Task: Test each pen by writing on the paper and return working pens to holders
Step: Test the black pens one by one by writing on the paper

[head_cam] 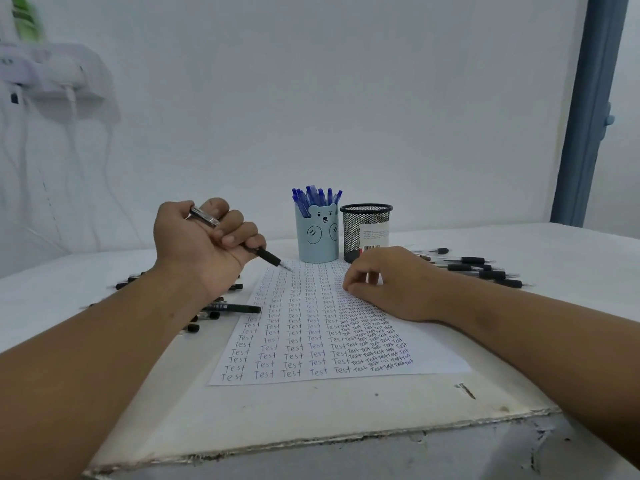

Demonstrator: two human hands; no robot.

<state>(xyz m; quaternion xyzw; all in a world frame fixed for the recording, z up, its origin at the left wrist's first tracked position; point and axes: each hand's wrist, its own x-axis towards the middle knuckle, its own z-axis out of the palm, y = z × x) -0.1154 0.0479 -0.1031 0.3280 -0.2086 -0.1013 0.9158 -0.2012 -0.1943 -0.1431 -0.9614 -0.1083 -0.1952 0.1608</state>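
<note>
My left hand grips a black pen in a fist, raised above the table, its tip pointing down-right at the top left of the paper. The sheet is filled with rows of the word "Test". My right hand rests on the paper's right side with fingers loosely curled, holding nothing. Behind the paper stand a light blue bear holder full of blue pens and a black mesh holder.
Several black pens lie in a loose pile left of the paper, another group lies at the right. The white table's chipped front edge is close. A white wall is behind; a blue door frame is at the right.
</note>
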